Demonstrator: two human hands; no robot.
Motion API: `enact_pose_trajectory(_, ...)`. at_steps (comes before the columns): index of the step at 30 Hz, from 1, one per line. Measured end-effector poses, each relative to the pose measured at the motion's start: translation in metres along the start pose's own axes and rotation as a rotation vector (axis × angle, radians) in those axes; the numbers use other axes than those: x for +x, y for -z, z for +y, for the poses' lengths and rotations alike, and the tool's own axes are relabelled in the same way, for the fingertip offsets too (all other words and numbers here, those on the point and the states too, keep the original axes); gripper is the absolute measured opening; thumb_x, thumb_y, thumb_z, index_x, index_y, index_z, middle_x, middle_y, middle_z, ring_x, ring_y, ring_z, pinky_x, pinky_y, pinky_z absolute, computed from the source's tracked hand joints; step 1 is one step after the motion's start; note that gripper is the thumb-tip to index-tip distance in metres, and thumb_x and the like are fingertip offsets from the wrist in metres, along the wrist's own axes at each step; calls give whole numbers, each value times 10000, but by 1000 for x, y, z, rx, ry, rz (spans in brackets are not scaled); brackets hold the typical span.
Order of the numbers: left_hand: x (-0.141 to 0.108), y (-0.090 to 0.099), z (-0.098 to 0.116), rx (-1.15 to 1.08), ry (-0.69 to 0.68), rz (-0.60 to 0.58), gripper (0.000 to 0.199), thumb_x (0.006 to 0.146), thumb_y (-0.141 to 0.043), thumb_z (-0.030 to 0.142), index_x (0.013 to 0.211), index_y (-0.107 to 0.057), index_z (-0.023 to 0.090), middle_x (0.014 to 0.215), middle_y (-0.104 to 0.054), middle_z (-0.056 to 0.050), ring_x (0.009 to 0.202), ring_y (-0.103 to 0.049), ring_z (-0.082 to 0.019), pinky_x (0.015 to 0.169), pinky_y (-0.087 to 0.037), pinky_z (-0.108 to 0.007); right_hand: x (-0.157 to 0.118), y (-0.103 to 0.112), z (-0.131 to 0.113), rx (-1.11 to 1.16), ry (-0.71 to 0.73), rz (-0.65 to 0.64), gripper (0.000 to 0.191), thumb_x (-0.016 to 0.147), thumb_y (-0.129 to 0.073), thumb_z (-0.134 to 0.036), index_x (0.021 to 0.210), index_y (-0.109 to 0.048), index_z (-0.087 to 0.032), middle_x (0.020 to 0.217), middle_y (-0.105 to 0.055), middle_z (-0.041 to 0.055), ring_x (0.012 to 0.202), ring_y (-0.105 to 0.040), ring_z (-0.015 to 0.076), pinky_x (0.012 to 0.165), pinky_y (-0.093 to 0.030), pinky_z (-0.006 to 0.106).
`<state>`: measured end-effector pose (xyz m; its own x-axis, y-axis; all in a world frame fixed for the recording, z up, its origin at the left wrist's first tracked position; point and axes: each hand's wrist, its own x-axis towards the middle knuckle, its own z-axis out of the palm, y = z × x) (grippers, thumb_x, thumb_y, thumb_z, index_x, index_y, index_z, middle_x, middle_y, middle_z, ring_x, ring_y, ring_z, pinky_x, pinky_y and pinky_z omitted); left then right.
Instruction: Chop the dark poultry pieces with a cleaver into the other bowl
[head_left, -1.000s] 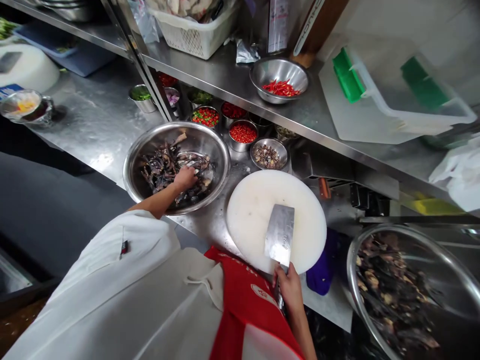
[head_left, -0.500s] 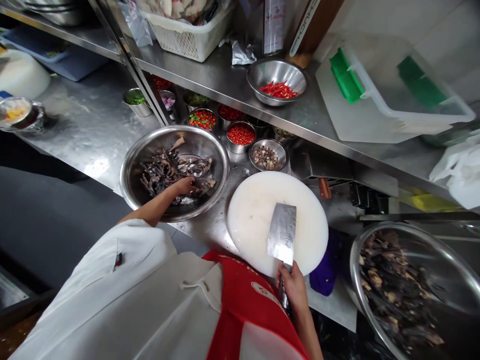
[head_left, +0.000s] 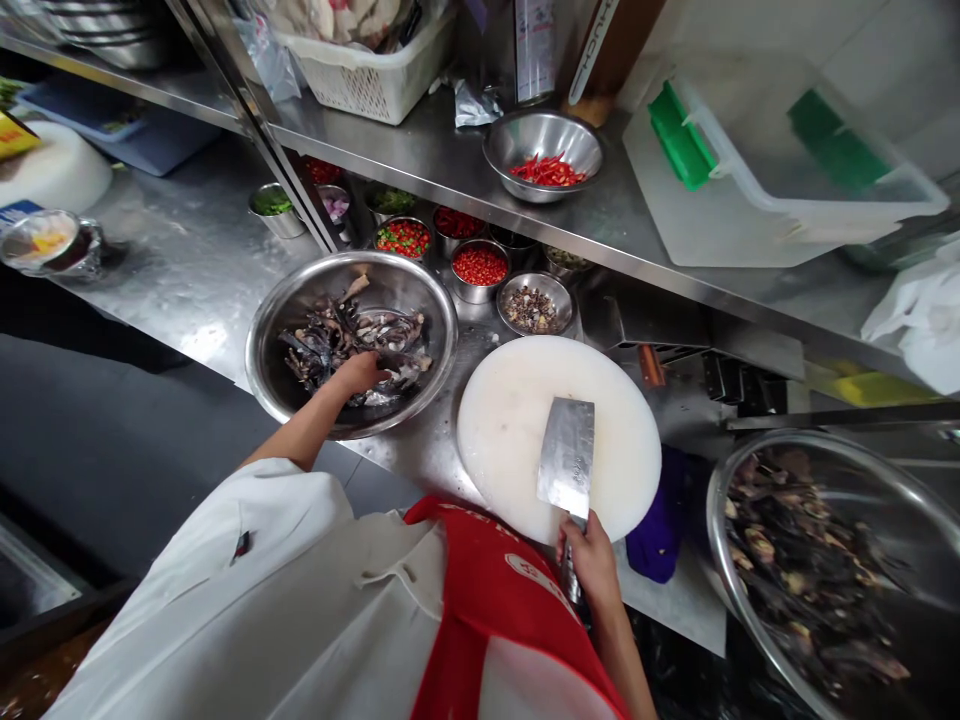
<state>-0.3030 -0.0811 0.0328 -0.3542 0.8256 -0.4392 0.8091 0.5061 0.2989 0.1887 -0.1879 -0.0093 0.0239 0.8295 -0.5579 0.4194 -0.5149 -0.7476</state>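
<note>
My left hand (head_left: 361, 373) reaches down into a large steel bowl (head_left: 259, 345) at the left. Its fingers bend in among dark, bony pieces of meat (head_left: 322, 335), and the fingertips are hidden, so I cannot tell whether they grip one. My right hand (head_left: 589, 560) is closed round the handle of a cleaver (head_left: 568, 455). The broad blade lies over a round white cutting board (head_left: 506, 420), pointing away from me. Only the board's surface shows around the blade.
Steel cups of chopped red chillies (head_left: 480, 266) and a small bowl of spices (head_left: 531, 308) stand behind the board. An overhead shelf (head_left: 450, 165) holds a bowl of red chilli strips (head_left: 551, 172). Another large bowl (head_left: 716, 520) of dark pieces stands right, past a purple cloth (head_left: 660, 530).
The camera view has shifted slightly. My left hand has moved a little within the bowl, its fingers dipping among the pieces. My right hand still holds the cleaver over the board.
</note>
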Motion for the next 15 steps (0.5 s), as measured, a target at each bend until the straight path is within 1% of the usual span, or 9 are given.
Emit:
enact_pose_trajectory(1,0,3,-4,13,23,39,271,756,-628,362,946,-644,170,859,-683,-83,870,-626,-254,771,-462,-311,0,0,2,23,1,-19,242,768,-543,-444,822,-447,-229,531,-560,-63,429,-556,152,470,-440,271)
enact_pose_trajectory(2,0,7,-9,-10,51,121,263,783,-594,364,945,-633,161,875,-680,-87,866,-623,-246,770,-463,-307,0,-1,3,31,0,-19,243,767,-547,-442,823,-446,-228,530,-559,-63,428,-554,151,467,-435,269)
enact_pose_trajectory(5,-3,23,-25,-143,178,548,353,878,-437,397,1081,-566,139,1013,-657,-115,938,-607,-247,816,-472,-327,-1,-2,6,40,-18,-16,250,768,-546,-445,835,-453,-223,533,-564,-57,435,-558,156,458,-427,269)
enact_pose_trajectory(6,-4,29,-31,-172,222,632,375,887,-415,401,1119,-544,137,1055,-646,-126,973,-599,-255,843,-472,-344,-1,-2,6,43,-26,-16,250,769,-545,-445,839,-453,-223,533,-565,-57,438,-561,158,460,-431,271)
enact_pose_trajectory(7,-4,33,-38,-186,268,660,385,885,-414,398,1144,-529,137,1083,-638,-134,1002,-592,-266,866,-470,-364,-1,-1,5,45,-30,-17,250,769,-547,-444,841,-452,-224,535,-565,-57,440,-564,159,463,-436,273)
enact_pose_trajectory(8,-4,36,-45,-186,315,647,392,877,-426,390,1162,-518,137,1097,-633,-144,1021,-588,-281,882,-467,-389,-1,-1,5,45,-33,-20,252,770,-549,-443,843,-449,-224,537,-566,-58,442,-567,160,465,-439,274)
enact_pose_trajectory(11,2,37,-63,-94,437,523,481,831,-507,405,1215,-491,116,1153,-599,-203,1079,-560,-354,899,-453,-491,0,1,4,36,-35,-33,249,776,-553,-439,840,-436,-228,535,-560,-61,435,-565,160,459,-439,274)
enact_pose_trajectory(13,10,30,-70,17,489,448,607,767,-601,451,1247,-472,104,1267,-511,-257,1158,-497,-420,908,-428,-562,1,2,3,34,-39,-41,246,786,-547,-440,842,-433,-229,532,-557,-62,431,-561,160,450,-435,274)
enact_pose_trajectory(15,19,20,-72,100,518,404,697,700,-678,470,1264,-469,116,1371,-398,-274,1214,-437,-462,904,-420,-591,1,3,3,35,-42,-41,243,789,-545,-439,840,-433,-229,534,-559,-62,430,-559,157,452,-438,273)
